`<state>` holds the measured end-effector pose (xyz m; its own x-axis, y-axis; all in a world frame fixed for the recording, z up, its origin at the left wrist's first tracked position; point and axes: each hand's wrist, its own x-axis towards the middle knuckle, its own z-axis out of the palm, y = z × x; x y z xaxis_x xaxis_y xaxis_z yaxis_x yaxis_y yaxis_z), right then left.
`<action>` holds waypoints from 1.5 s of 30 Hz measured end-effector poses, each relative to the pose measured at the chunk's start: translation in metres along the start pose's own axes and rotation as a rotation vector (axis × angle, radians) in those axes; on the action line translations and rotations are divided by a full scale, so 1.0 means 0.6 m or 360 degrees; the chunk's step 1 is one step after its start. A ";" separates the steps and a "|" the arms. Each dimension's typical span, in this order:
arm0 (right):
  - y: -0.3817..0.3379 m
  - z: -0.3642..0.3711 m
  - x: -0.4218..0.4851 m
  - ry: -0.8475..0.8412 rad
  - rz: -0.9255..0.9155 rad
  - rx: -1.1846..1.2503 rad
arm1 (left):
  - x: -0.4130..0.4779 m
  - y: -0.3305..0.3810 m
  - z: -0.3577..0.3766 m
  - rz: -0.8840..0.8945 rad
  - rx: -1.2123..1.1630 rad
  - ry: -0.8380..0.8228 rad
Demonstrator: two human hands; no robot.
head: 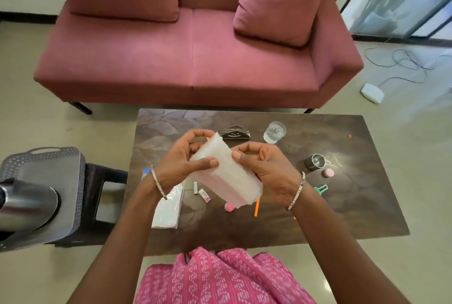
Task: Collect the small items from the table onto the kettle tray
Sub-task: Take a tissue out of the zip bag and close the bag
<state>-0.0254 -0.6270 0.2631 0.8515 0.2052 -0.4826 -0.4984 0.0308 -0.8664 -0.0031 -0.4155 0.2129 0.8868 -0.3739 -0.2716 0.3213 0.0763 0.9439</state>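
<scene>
At centre frame, over the surface (342, 193), your left hand (181, 164) and right hand (267, 171) both pinch the tissue stack (230, 179), its long axis running upper left to lower right. The kettle tray (49, 169) lies lower left, nearer your left hand.
</scene>
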 end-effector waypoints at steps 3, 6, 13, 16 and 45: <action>-0.009 -0.014 -0.023 -0.0009 -0.0073 0.0036 | -0.009 0.004 0.011 -0.0112 -0.0166 -0.0159; -0.016 -0.026 -0.041 -0.0006 -0.0130 0.0070 | -0.018 0.006 0.023 -0.0214 -0.0104 -0.0319; -0.010 -0.063 -0.074 0.0171 -0.0179 0.0002 | -0.029 0.007 0.083 -0.0287 -0.0084 -0.0298; -0.008 -0.085 -0.083 0.0245 -0.0176 0.0099 | -0.028 0.007 0.104 -0.0227 -0.0092 -0.0159; -0.017 -0.221 -0.103 -0.0198 -0.0575 -0.0381 | -0.079 0.025 0.217 0.0179 -0.0108 0.0411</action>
<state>-0.0513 -0.7694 0.2849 0.9305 0.3396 -0.1371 -0.1085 -0.1020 -0.9888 -0.0837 -0.5167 0.2645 0.9705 -0.1125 -0.2130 0.2300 0.1692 0.9584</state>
